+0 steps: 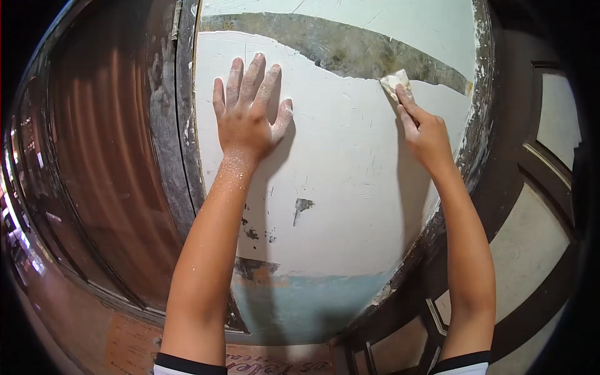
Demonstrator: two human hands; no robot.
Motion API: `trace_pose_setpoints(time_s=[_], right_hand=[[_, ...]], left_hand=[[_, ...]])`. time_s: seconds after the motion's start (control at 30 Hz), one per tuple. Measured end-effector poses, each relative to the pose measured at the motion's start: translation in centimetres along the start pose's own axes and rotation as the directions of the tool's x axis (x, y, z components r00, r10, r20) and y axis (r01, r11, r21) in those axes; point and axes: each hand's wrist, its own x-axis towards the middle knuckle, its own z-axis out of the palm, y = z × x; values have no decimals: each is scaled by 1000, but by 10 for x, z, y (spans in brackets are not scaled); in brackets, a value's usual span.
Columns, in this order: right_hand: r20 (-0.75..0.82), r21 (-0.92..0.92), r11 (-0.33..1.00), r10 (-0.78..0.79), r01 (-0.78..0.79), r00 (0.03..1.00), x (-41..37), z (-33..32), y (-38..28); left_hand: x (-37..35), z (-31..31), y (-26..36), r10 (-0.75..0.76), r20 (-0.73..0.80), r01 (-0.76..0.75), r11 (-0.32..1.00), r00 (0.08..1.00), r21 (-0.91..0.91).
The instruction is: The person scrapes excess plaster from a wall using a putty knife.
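Note:
My left hand [249,115] lies on the white wall coating [337,169] with its fingers spread, dusted with white powder up the wrist. It holds nothing. In my right hand [425,128] is a scraper [395,82] smeared with white, its blade touching the lower edge of a bare grey strip [350,47]. The index finger lies along the scraper; its handle is mostly hidden in my grip. This strip curves across the upper wall, with more white coating above and below it.
A dark wooden frame and a brown curtain [103,125] stand to the left. Dark panelled woodwork [519,162] is on the right. Lower down are a pale blue-green wall band [312,300], small grey patches [303,206] and printed cardboard [134,340] on the floor.

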Motion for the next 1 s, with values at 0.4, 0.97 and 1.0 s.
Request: trace_pose_setpoints(time_s=[0.4,0.97,1.0], right_hand=[[-38,51,996,-73,74,997,-4,11,17],[37,-69,997,20,-17,999,-8,3,-5],[63,-69,996,66,-62,996,-8,0,-12]], left_hand=[[-1,0,-2,6,-6,-6,999,1000,-34],[-1,1,-3,11,-25,-12,999,1000,-36],[0,1,-3,13,-28,-14,999,1000,-36]])
